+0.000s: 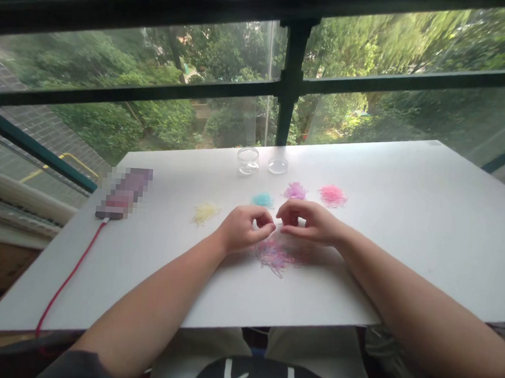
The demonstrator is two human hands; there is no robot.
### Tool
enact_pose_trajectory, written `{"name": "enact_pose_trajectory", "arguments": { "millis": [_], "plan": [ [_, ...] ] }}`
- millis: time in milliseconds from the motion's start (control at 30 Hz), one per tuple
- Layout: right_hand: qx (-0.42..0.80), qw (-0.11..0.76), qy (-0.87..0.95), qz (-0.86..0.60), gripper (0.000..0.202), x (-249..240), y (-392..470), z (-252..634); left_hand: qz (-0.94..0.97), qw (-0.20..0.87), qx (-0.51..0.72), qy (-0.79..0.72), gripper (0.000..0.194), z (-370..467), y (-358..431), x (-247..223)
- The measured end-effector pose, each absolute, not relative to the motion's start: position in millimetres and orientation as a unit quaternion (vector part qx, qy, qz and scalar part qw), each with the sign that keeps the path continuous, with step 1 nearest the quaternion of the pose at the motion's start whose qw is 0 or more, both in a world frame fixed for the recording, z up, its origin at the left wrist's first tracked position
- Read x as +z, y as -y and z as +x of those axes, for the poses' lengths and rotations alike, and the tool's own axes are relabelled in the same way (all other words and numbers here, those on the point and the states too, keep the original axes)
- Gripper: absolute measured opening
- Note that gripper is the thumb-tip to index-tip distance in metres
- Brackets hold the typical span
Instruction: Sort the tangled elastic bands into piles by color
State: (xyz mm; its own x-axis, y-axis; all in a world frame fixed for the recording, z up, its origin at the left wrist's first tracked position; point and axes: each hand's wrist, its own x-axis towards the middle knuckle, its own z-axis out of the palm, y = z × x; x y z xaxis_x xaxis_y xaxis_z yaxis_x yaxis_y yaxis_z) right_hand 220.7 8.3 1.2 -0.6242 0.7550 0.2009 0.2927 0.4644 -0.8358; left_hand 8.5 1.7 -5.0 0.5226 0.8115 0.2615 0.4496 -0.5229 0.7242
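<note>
On my feed, the loose heap of thin multicoloured strands (275, 259) lies nearest on the flat white counter (404, 221); I judge it not yet separated. Just beyond the heap, my left hand (246, 228) and right hand (309, 222) nearly meet, each grip curled, thumb near forefinger; I cannot tell whether either pinches a strand. Farther beyond the heap, the pale-yellow pile (205, 213) to its left, turquoise pile (262, 200), lilac pile (295, 190) and bright-pink pile (332, 195) to its right look already sorted. Farthest past it, a clear round jar (248, 161) and shallow clear dish (278, 166) show only glints inside.
</note>
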Motion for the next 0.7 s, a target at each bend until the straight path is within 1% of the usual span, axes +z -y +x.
{"name": "enact_pose_trajectory", "arguments": {
  "millis": [100, 333, 500, 600, 700],
  "plan": [
    [0.375, 0.286, 0.819, -0.326, 0.004, 0, -7, 216, 0.823, 0.304, 0.299, -0.374, 0.009, 9, -2, -5],
    [0.367, 0.252, 0.825, -0.348, 0.009, 6, -6, 219, 0.828, 0.300, 0.295, -0.371, 0.009, 9, 0, -2],
    [0.363, 0.275, 0.814, -0.362, 0.011, 7, -9, 226, 0.823, 0.299, 0.296, -0.381, 0.009, 8, -1, -2],
    [0.383, 0.296, 0.806, -0.341, 0.010, 4, -10, 226, 0.820, 0.304, 0.295, -0.384, 0.011, 8, -1, -3],
    [0.397, 0.285, 0.811, -0.322, 0.011, 2, -8, 222, 0.820, 0.312, 0.291, -0.382, 0.013, 8, -1, -3]
  ]
}}
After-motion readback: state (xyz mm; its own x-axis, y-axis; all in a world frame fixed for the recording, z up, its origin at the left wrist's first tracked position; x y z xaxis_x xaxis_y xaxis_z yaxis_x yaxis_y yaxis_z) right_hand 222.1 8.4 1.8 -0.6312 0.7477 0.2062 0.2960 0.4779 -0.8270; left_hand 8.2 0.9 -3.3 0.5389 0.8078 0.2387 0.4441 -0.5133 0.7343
